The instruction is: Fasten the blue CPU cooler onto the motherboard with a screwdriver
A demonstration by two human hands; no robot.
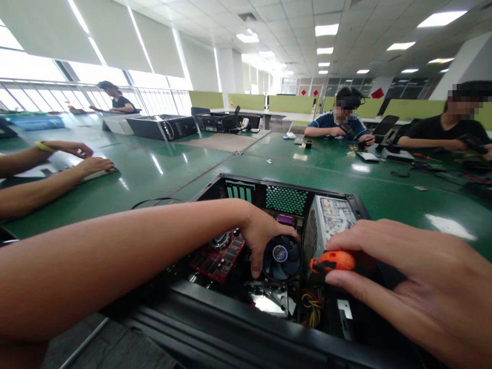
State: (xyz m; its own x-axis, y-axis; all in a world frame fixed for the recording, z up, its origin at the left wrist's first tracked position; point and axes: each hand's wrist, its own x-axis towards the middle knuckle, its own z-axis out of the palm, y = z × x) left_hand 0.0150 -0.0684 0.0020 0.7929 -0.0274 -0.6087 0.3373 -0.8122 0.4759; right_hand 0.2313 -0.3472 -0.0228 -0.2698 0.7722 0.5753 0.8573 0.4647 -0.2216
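Note:
An open black computer case (pixel 215 187) lies on the green table in front of me. My left hand (pixel 259 230) reaches into it, fingers curled round the round black cooler fan (pixel 284 259) on the red motherboard (pixel 219 261). My right hand (pixel 418 287) is closed on a screwdriver with an orange and black handle (pixel 332 261), which points into the case beside the fan. The silver power supply (pixel 330 218) sits at the case's right, just behind the screwdriver. The screwdriver's tip is hidden.
A person's two forearms (pixel 46 174) rest on the table at the left. Two people (pixel 338 123) sit across the table at the right with tools and parts. Other computer cases (pixel 161 125) stand at the back. A black cable (pixel 154 201) lies left of my case.

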